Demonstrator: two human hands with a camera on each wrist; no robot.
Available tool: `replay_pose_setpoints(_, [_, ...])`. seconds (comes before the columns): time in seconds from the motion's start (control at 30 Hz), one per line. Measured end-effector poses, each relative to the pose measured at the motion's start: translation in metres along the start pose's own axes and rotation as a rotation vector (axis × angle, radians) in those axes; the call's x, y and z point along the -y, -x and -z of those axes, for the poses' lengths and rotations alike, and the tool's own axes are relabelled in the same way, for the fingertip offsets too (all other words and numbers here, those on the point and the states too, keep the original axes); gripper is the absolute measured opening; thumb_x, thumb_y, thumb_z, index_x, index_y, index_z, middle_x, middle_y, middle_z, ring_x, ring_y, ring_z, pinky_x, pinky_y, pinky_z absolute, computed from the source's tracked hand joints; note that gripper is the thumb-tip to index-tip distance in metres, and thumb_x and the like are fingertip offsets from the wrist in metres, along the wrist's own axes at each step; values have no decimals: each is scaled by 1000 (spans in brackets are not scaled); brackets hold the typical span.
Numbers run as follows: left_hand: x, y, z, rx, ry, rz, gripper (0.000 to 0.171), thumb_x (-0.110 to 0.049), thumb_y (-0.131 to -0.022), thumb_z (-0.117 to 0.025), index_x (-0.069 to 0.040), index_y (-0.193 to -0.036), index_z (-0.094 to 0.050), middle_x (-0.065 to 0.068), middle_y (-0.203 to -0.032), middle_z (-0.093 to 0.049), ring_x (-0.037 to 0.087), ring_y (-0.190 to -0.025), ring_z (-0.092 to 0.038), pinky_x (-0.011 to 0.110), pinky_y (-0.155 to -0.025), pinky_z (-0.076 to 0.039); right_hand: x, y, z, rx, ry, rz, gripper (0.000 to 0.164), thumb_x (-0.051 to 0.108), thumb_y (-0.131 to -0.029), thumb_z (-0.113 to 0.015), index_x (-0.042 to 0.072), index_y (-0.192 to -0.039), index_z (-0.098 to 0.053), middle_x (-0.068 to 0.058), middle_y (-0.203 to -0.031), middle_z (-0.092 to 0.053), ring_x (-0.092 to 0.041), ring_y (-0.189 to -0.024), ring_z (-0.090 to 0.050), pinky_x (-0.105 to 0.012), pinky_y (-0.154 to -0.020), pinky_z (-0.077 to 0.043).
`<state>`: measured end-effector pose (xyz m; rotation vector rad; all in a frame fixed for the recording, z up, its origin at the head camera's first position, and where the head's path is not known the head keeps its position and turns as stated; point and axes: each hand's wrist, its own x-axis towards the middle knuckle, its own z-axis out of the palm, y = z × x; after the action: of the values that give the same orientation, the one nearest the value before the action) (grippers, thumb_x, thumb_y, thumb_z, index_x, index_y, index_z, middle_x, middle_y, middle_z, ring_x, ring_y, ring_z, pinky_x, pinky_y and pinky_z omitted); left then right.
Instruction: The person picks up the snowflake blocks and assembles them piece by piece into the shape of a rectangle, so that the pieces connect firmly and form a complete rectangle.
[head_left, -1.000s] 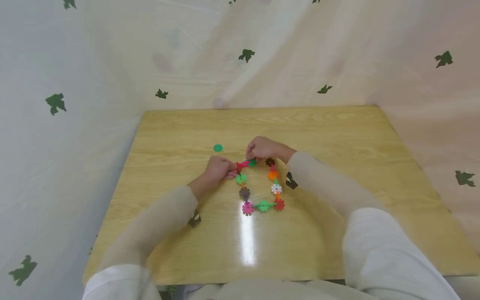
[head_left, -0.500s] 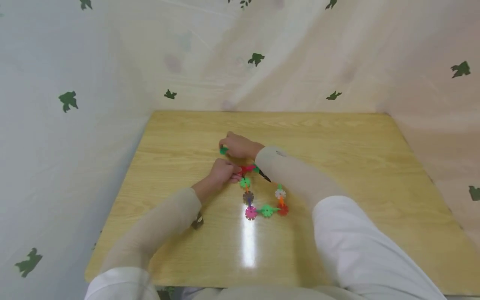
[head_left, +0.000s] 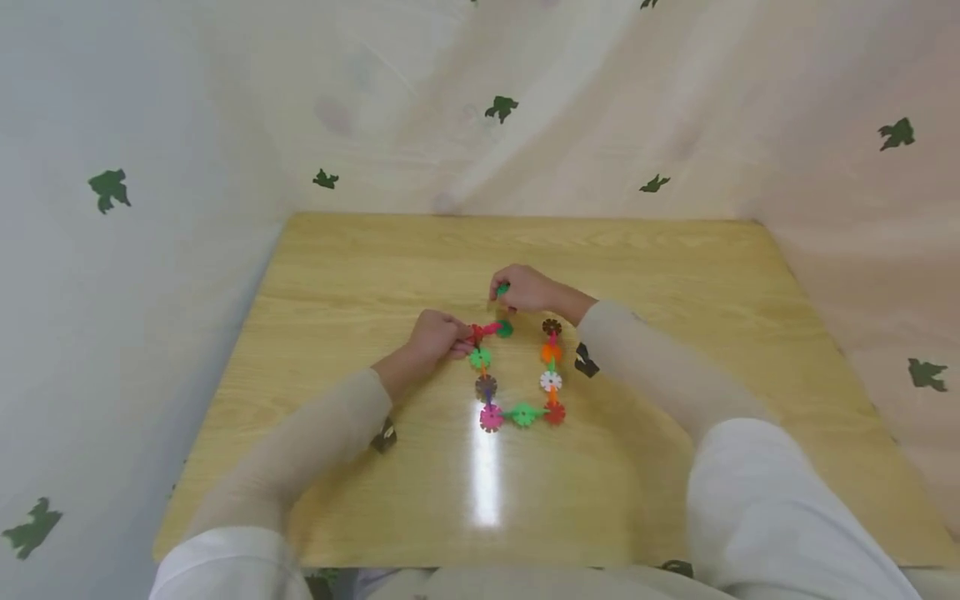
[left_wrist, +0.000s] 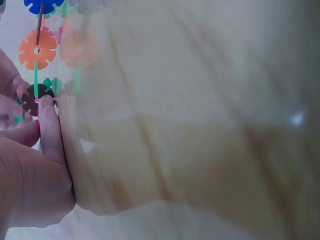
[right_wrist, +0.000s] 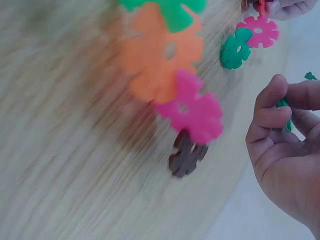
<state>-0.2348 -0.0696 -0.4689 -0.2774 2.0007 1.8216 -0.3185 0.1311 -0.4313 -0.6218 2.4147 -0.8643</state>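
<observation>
Slotted plastic snowflake discs are linked into a square-shaped chain on the table, with a gap along its far side. My left hand (head_left: 435,337) pinches the red disc (head_left: 476,333) at the chain's far left corner. In the left wrist view its fingertip touches a dark disc (left_wrist: 33,102), below an orange one (left_wrist: 37,50). A loose green disc (right_wrist: 288,125) is pinched in my right hand (head_left: 525,287), partly hidden by the fingers. That hand is just beyond the chain's dark green end disc (head_left: 504,328). Across the gap stands the brown end disc (head_left: 552,327), joined to a pink one (right_wrist: 195,112).
The near side of the chain holds pink (head_left: 491,418), light green (head_left: 524,415) and red discs. A wooden table (head_left: 675,275) lies beneath, with a pale patterned cloth (head_left: 420,108) behind it and at both sides. Dark straps (head_left: 587,361) show by the forearms.
My right hand reached left to the loose green disc on the table, took hold of it and brought it back right, near the gap. My left hand stays on the red disc.
</observation>
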Motion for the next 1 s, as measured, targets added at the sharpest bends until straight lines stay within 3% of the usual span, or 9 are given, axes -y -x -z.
replay_pose_setpoints(0.1, [0,0,1,-9,1,6,19,-1,-93,-67,12,-108,-69,14,-74,-72,14,-57,-69,23,-55,-62,-1,13,2,18,-14,-5,16,-4,-93,-51,0,-99,-66,-14,-96,-66,-24,-73,-63,-29,-61,-53])
replay_pose_setpoints(0.27, [1,-3,1,3,2,13,20,-2,-94,-67,11,-109,-69,15,-76,-73,15,-59,-70,24,-57,-62,-2,24,-4,48,82,41,12,-2,-94,-57,3,-96,-68,-8,-97,-68,-19,-76,-54,-28,-67,-49])
replay_pose_setpoints(0.6, [4,-7,3,7,-18,6,19,-3,-94,-67,10,-107,-70,15,-76,-73,14,-58,-70,23,-56,-61,15,26,-16,77,214,97,16,4,-90,-64,9,-104,-69,-5,-82,-61,-17,-71,-53,-29,-63,-48])
replay_pose_setpoints(0.77, [3,-7,2,10,-6,11,19,-3,-94,-67,10,-107,-70,14,-75,-73,13,-57,-69,22,-54,-61,11,23,-22,69,295,144,4,9,-94,-67,10,-94,-71,-2,-80,-63,-16,-70,-52,-27,-64,-47])
replay_pose_setpoints(1.0, [6,-6,0,15,11,4,19,-1,-94,-66,12,-107,-70,15,-75,-73,14,-56,-69,22,-53,-60,9,21,-30,46,404,243,12,10,-95,-70,8,-83,-73,1,-79,-67,-15,-70,-54,-27,-65,-49])
